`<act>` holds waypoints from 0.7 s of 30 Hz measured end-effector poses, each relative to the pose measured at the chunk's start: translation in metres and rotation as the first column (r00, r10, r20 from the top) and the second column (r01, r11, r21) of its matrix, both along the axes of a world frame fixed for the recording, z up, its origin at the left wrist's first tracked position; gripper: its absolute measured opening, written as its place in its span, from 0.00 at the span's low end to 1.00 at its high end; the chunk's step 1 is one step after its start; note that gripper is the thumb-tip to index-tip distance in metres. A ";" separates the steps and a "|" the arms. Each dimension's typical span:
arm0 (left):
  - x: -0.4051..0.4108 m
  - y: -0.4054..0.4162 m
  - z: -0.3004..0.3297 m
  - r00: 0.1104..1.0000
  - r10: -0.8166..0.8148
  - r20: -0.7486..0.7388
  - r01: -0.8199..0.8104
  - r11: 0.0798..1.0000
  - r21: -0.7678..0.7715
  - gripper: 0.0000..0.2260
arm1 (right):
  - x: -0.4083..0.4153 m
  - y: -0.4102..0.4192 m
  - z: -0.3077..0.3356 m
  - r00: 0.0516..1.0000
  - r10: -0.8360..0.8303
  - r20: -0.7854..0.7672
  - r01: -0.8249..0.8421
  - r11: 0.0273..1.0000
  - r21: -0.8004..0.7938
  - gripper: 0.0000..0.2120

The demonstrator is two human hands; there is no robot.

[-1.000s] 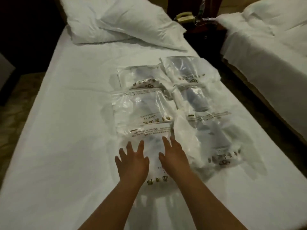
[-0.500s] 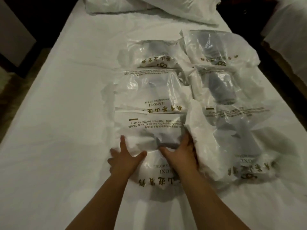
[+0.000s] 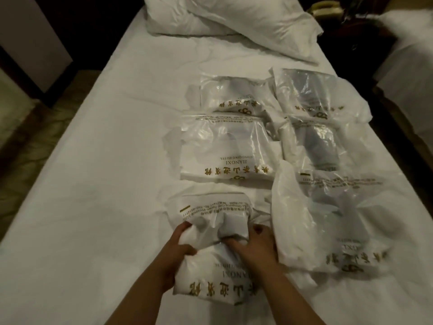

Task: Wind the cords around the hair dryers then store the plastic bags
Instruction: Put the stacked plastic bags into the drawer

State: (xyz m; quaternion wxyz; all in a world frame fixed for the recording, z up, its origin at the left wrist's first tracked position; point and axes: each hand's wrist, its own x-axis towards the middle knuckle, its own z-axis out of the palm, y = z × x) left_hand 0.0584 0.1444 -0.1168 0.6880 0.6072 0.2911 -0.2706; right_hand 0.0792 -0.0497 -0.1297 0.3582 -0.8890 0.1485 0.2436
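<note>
Several clear and white plastic bags with gold print lie in two columns on the white bed (image 3: pixel 93 207). The nearest bag (image 3: pixel 210 277) in the left column is bunched up, pulled toward me. My left hand (image 3: pixel 175 252) grips its left side with curled fingers. My right hand (image 3: pixel 253 247) holds its right side, thumb tucked into a fold. A second bag (image 3: pixel 225 151) and a third bag (image 3: pixel 234 95) lie beyond it. In the right column, dark hair dryer shapes show through a middle bag (image 3: pixel 316 141) and a large near bag (image 3: pixel 339 219). No cord is visible.
Two white pillows (image 3: pixel 234 22) sit at the head of the bed. A dark nightstand with a telephone (image 3: pixel 326 8) stands at the upper right, beside a second white bed (image 3: pixel 407 55). Patterned carpet (image 3: pixel 30 141) runs along the left.
My hands went from resting flat on the nearest bag to gripping it, and the bag has been drawn toward me away from the second bag. The camera tilted down, then up.
</note>
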 end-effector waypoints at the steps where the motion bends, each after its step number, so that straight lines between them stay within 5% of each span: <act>1: -0.008 0.004 0.000 0.999 0.030 -0.017 -0.030 0.999 -0.021 0.28 | -0.008 0.001 0.001 0.999 0.033 0.031 -0.030 0.995 -0.095 0.39; 4: -0.021 0.012 -0.007 0.999 0.036 -0.025 -0.036 0.999 -0.015 0.30 | -0.032 -0.005 -0.006 1.000 -0.011 0.016 0.015 0.952 -0.307 0.43; 8: -0.026 0.023 -0.007 0.996 -0.078 0.034 0.074 0.992 0.098 0.30 | -0.041 0.002 -0.011 0.957 -0.275 -0.089 0.252 0.945 -0.209 0.60; 11: -0.029 0.017 -0.005 0.998 -0.045 0.039 0.046 0.998 -0.034 0.34 | -0.038 0.017 -0.011 0.938 -0.327 -0.113 0.328 0.945 -0.017 0.61; 16: -0.038 0.014 0.001 0.994 0.024 0.103 -0.009 0.991 -0.137 0.33 | -0.046 0.027 -0.006 0.966 -0.197 -0.167 0.248 0.887 0.389 0.47; 21: -0.051 0.042 0.045 0.977 0.102 0.187 -0.063 0.977 -0.202 0.30 | -0.054 0.038 0.043 0.978 -0.106 -0.179 0.198 0.743 0.639 0.44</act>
